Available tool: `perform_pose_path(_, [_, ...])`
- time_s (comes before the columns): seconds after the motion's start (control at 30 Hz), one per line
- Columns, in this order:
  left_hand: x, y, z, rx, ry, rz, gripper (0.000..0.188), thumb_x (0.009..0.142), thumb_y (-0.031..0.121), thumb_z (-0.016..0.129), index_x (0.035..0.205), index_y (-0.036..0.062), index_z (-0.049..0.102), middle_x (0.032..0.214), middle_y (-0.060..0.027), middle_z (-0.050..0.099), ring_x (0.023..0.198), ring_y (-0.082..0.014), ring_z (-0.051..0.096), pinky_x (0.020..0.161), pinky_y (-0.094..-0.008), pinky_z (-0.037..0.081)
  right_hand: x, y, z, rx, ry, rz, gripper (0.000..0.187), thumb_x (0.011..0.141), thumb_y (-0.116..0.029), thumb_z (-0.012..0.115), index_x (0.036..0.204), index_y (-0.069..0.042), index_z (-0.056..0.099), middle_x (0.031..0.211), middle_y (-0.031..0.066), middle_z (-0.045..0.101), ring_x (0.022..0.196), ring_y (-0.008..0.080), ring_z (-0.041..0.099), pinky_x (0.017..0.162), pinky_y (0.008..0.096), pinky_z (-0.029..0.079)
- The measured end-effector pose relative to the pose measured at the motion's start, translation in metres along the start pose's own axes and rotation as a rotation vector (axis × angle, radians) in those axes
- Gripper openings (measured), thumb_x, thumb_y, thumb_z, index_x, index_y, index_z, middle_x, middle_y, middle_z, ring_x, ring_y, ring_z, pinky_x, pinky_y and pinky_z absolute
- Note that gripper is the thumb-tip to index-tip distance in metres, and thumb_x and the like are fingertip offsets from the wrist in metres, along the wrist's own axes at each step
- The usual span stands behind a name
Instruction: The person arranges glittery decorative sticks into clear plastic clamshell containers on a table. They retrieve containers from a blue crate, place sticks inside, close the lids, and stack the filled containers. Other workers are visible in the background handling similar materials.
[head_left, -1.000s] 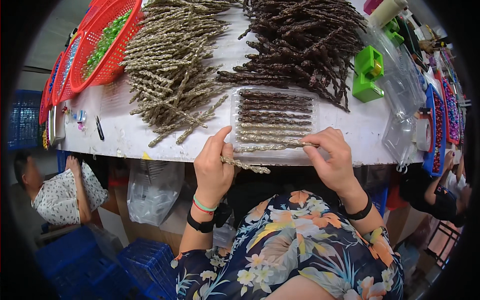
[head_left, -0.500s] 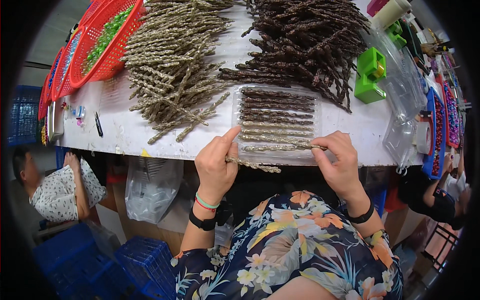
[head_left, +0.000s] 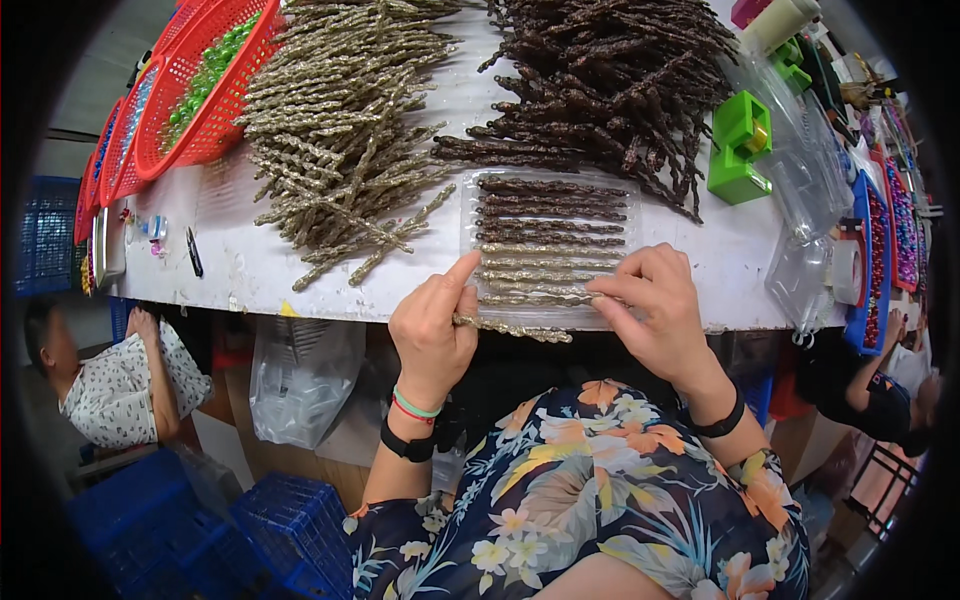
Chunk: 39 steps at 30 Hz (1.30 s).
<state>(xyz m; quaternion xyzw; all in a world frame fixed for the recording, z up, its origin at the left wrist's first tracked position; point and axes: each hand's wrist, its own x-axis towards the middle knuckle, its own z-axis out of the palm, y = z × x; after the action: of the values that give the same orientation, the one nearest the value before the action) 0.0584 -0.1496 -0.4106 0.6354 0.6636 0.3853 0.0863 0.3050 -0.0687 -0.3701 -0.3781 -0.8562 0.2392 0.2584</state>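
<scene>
A clear plastic tray [head_left: 632, 212] lies at the table's near edge, with dark brown glitter sticks [head_left: 550, 208] in its far rows and gold glitter sticks [head_left: 550, 265] in its nearer rows. My left hand [head_left: 428, 325] is closed round a loose gold glitter stick [head_left: 525, 330], which juts out to the right in front of the tray. Its index finger points up against the tray's left side. My right hand [head_left: 655, 305] has thumb and fingers closed at the nearest gold stick [head_left: 530, 299] in the tray, hiding that stick's right end.
A gold stick pile [head_left: 340, 130] lies far left, a dark brown pile [head_left: 610, 90] far right. Red baskets [head_left: 160, 140], one with green beads, stand left; a black pen [head_left: 194, 252] lies nearby. A green tape dispenser [head_left: 738, 150] and clear packaging are right. Another person [head_left: 120, 385] sits left.
My right hand has slid left along the nearest gold stick in the tray. The loose stick in my left hand has shifted slightly right; that hand stays by the tray's left side.
</scene>
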Motion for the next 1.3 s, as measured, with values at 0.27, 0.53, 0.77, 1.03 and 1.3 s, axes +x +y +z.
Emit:
perform_pose_path(0.27, [-0.001, -0.001, 0.002, 0.008, -0.003, -0.001, 0.044, 0.079, -0.005, 0.067, 0.121, 0.0079, 0.069, 0.065, -0.0091, 0.051, 0.056, -0.0250, 0.052, 0.055, -0.0382, 0.042, 0.008, 0.002, -0.001, -0.013, -0.028, -0.040, 0.019, 0.075, -0.014, 0.078, 0.093, -0.012, 0.072, 0.092, 0.0031, 0.059, 0.091, 0.0232, 0.054, 0.085, 0.0379, 0.037])
perform_pose_path(0.53, [-0.002, 0.001, 0.000, 0.026, -0.030, -0.007, 0.033, 0.090, -0.001, 0.059, 0.122, 0.0040, 0.068, 0.074, -0.0134, 0.061, 0.060, -0.0257, 0.055, 0.059, -0.0359, 0.045, -0.001, 0.010, -0.021, -0.096, -0.103, -0.035, 0.014, 0.073, -0.010, 0.078, 0.082, -0.010, 0.068, 0.092, 0.0031, 0.058, 0.092, 0.0243, 0.053, 0.083, 0.0377, 0.037])
perform_pose_path(0.77, [-0.001, -0.003, 0.005, 0.019, 0.046, 0.052, 0.046, 0.080, -0.007, 0.064, 0.123, 0.0076, 0.067, 0.065, -0.0086, 0.052, 0.056, -0.0247, 0.052, 0.054, -0.0381, 0.041, -0.003, 0.009, -0.016, -0.042, -0.105, -0.015, 0.009, 0.074, -0.010, 0.077, 0.075, -0.010, 0.068, 0.087, 0.0012, 0.057, 0.089, 0.0234, 0.052, 0.080, 0.0374, 0.036])
perform_pose_path(1.03, [-0.001, -0.002, 0.007, 0.045, 0.048, 0.066, 0.047, 0.080, -0.008, 0.063, 0.124, 0.0081, 0.067, 0.065, -0.0084, 0.053, 0.056, -0.0249, 0.053, 0.055, -0.0384, 0.042, 0.004, 0.011, -0.009, 0.056, -0.167, -0.025, 0.008, 0.076, -0.011, 0.076, 0.079, -0.009, 0.069, 0.086, 0.0037, 0.057, 0.089, 0.0251, 0.054, 0.080, 0.0375, 0.040])
perform_pose_path(1.3, [-0.003, -0.005, 0.009, 0.066, 0.047, 0.085, 0.050, 0.077, -0.010, 0.064, 0.123, 0.0088, 0.069, 0.064, -0.0077, 0.051, 0.055, -0.0243, 0.051, 0.053, -0.0385, 0.040, 0.008, 0.009, -0.020, -0.116, -0.172, 0.015, 0.009, 0.077, -0.009, 0.074, 0.078, -0.007, 0.066, 0.086, 0.0058, 0.055, 0.087, 0.0260, 0.054, 0.078, 0.0381, 0.040])
